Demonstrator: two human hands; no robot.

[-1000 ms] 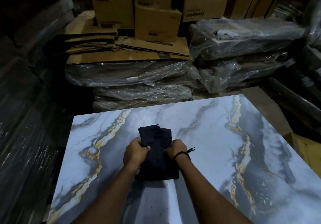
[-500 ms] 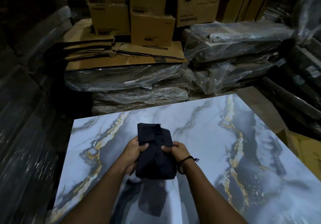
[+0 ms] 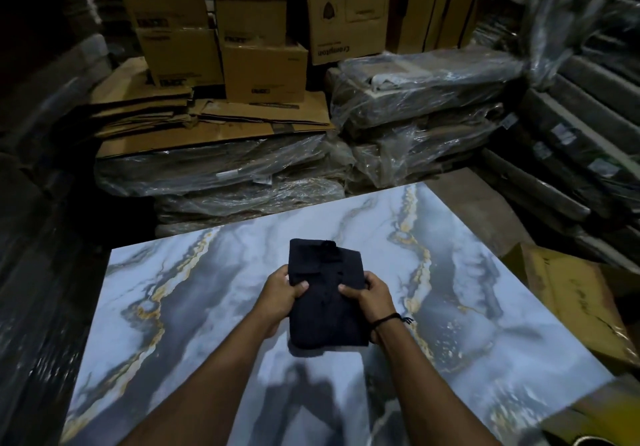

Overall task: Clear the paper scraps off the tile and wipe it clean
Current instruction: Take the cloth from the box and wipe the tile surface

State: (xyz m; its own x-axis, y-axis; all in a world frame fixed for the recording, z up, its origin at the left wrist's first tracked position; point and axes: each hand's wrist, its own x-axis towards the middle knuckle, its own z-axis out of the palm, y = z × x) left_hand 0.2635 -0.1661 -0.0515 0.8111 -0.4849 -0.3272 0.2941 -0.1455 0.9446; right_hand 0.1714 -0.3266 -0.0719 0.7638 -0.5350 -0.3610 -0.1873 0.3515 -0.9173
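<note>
A large glossy marble-patterned tile (image 3: 467,289) with grey and gold veins lies flat in front of me. A folded dark cloth (image 3: 327,293) is held a little above its middle. My left hand (image 3: 280,289) grips the cloth's left edge, thumb on top. My right hand (image 3: 372,295), with a black cord at the wrist, grips the right edge the same way. No paper scraps show on the visible tile surface.
Plastic-wrapped stacks (image 3: 221,175) and flattened cardboard (image 3: 207,123) lie just beyond the tile's far edge, with brown boxes (image 3: 263,64) stacked behind. More wrapped packs (image 3: 426,99) stand at the back right. A yellow carton (image 3: 571,293) sits by the tile's right edge.
Both hands have turned the cloth from hanging below my fists to lying flatter between them, thumbs now on top. The view has tipped slightly downward.
</note>
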